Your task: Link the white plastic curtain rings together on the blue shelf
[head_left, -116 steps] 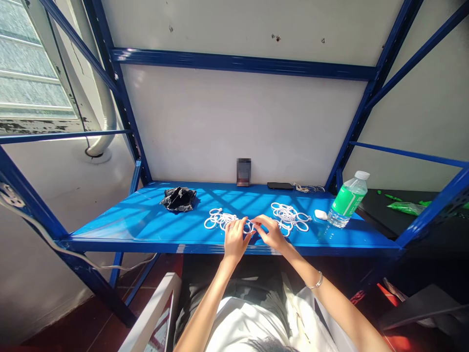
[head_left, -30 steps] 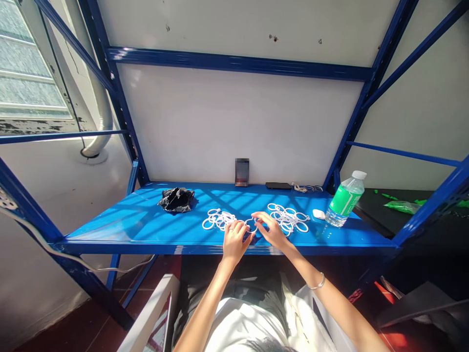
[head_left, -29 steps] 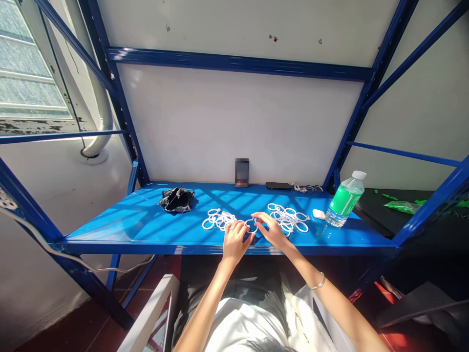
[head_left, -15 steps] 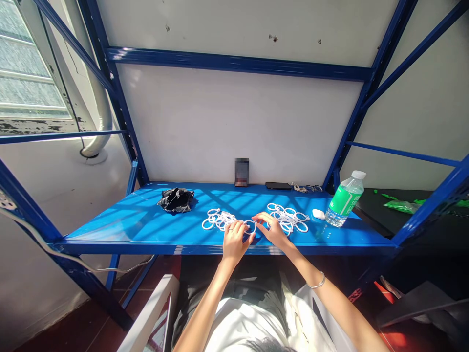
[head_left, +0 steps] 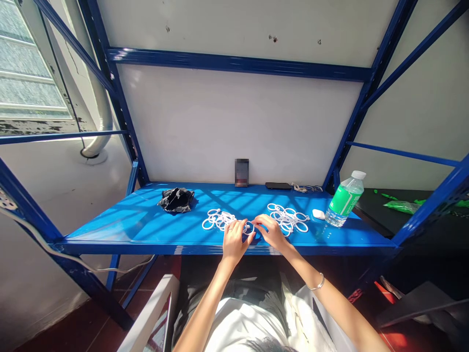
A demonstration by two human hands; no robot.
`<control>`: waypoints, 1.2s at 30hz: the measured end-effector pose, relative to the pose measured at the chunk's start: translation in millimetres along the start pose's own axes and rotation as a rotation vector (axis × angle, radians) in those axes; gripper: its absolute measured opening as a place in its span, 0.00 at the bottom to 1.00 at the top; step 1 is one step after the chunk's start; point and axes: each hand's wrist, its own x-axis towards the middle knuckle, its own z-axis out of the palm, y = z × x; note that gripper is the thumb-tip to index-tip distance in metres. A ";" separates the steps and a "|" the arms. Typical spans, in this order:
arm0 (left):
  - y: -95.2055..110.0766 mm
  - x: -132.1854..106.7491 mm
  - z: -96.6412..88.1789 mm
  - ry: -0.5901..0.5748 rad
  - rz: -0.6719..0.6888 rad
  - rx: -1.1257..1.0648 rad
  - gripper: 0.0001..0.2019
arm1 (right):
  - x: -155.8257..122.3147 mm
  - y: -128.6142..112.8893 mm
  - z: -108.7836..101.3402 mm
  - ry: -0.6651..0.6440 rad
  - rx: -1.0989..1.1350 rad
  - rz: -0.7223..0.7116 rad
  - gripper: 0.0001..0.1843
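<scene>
Between my two hands is a thin white ring (head_left: pixel 250 229), held just above the front part of the blue table. My left hand (head_left: pixel 234 238) pinches its left side, and my right hand (head_left: pixel 270 230) has its fingertips closed on the right side. Beyond my left hand lies a loose pile of white rings (head_left: pixel 216 218). Another heap of white rings (head_left: pixel 289 218) sits just past my right hand. Whether the held ring is linked to others cannot be made out.
A blue metal table (head_left: pixel 128 220) has frame posts at both sides. On it are a crumpled black plastic bag (head_left: pixel 176 200), a pixelated upright box (head_left: pixel 242 172), a black phone (head_left: pixel 278 186), a cable (head_left: pixel 306 187), a small white case (head_left: pixel 318 214) and a water bottle (head_left: pixel 344 199).
My right hand has shifted very slightly left and down with the ring. The left hand and the piles look the same.
</scene>
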 end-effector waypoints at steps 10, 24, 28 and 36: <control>-2.2 -1.0 -4.0 -0.090 -0.025 -0.051 0.16 | -1.0 -0.4 0.1 -0.040 0.017 0.068 0.08; -2.9 -0.2 -8.6 -0.157 -0.033 -0.143 0.15 | -2.7 -2.8 -3.1 -0.081 -0.007 0.078 0.03; -2.3 -0.4 -8.2 -0.172 -0.042 -0.143 0.15 | -2.3 -3.1 -3.2 -0.077 -0.013 0.055 0.04; -1.5 -1.4 -7.6 -0.194 -0.060 -0.155 0.15 | -1.7 -4.0 -2.9 -0.085 -0.015 0.046 0.05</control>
